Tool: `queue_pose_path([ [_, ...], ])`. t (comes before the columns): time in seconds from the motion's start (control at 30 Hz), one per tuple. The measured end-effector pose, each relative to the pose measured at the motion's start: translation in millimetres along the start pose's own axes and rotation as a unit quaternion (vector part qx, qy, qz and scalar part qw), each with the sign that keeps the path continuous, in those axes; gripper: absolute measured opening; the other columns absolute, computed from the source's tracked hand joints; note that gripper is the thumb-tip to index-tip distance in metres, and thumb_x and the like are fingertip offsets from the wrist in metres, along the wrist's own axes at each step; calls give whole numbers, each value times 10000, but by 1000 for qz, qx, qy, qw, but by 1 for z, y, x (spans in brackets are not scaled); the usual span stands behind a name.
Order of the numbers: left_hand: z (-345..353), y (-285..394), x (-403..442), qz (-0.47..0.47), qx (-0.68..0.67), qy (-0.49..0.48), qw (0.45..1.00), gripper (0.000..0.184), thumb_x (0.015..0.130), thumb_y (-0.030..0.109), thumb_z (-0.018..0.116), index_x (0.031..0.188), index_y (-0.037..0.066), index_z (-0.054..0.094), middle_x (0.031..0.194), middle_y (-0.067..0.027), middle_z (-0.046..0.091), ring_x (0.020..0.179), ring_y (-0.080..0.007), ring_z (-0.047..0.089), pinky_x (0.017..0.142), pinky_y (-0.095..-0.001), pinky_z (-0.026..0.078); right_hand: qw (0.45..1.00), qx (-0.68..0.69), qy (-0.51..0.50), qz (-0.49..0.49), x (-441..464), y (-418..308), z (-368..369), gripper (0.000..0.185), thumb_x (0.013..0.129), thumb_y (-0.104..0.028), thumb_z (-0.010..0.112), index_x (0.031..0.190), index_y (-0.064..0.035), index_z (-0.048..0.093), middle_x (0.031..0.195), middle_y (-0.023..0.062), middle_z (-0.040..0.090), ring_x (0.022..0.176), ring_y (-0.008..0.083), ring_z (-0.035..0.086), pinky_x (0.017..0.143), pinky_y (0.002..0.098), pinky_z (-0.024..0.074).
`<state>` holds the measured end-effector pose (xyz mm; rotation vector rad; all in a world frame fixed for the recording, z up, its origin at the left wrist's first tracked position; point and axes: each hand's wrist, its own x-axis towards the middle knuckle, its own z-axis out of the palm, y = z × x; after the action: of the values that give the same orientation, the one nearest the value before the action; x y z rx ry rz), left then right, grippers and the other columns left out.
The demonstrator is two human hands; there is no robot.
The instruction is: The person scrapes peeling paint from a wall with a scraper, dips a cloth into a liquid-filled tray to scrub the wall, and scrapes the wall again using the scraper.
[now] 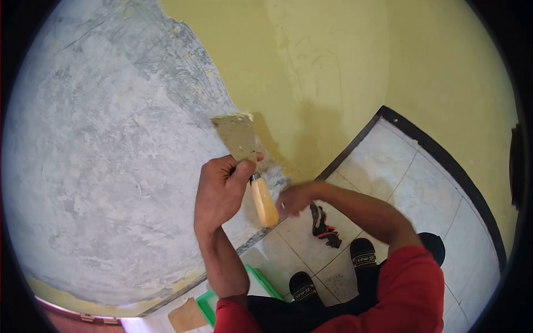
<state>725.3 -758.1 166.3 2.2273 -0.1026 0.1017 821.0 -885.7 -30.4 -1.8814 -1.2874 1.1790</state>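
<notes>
My left hand (221,191) grips a putty knife (265,202) at the base of its metal blade, thumb across the front. The blade points up, with pale residue along its wide edge. Its light wooden handle hangs free below the hand. My right hand (297,200) is low, just right of the handle's end, near the foot of the wall. Its fingers look curled and partly hidden; a small pale speck shows there, and I cannot make out what they hold. In front of both hands, the wall is grey-white bare plaster (127,133) on the left and yellow paint (327,61) on the right.
A dark skirting strip (355,145) edges the pale tiled floor (425,194). A black and orange object (322,226) lies on the tiles in front of my sandalled feet (363,256). Below my left arm are a green-rimmed container (261,276) and a brown flat piece (187,317).
</notes>
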Motion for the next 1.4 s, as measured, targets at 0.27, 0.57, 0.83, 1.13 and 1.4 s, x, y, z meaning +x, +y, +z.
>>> queue_pose_path([
  [0.27,28,-39,37,44,72,-81,993,277,863,240,568,904,3,704,650,-57,619,509,-93,512,479,-250,423,675,416,567,-223,-73,-102,26,462,937,-280,512,1351,-98,416,865,56,577,657,135,568,543,269,474],
  [0.57,69,-93,44,-130,-76,-377,914,422,863,412,545,844,22,702,597,-40,560,421,-125,493,410,-243,395,531,459,709,-66,-2,-32,89,475,967,-224,440,1415,-110,330,698,9,457,466,73,426,376,246,367],
  [0.83,133,-336,-11,-480,-94,-462,739,137,838,192,582,717,127,583,561,24,482,434,-49,386,374,-210,297,562,457,689,-24,82,-5,132,422,985,-260,438,1394,-159,426,688,-12,457,451,55,391,376,228,364],
  [1.13,150,-408,-64,-556,66,-464,686,189,832,273,563,831,107,655,585,16,528,436,-70,406,414,-214,350,523,430,736,-22,102,5,107,431,985,-198,444,1412,-151,399,657,-34,412,535,53,368,482,229,374],
  [1.4,135,-401,-62,-598,5,-383,704,126,820,249,605,853,132,637,591,2,534,390,-48,371,370,-208,323,629,390,672,20,74,-3,122,432,984,-187,457,1406,-127,392,658,-47,385,585,54,369,553,214,381],
])
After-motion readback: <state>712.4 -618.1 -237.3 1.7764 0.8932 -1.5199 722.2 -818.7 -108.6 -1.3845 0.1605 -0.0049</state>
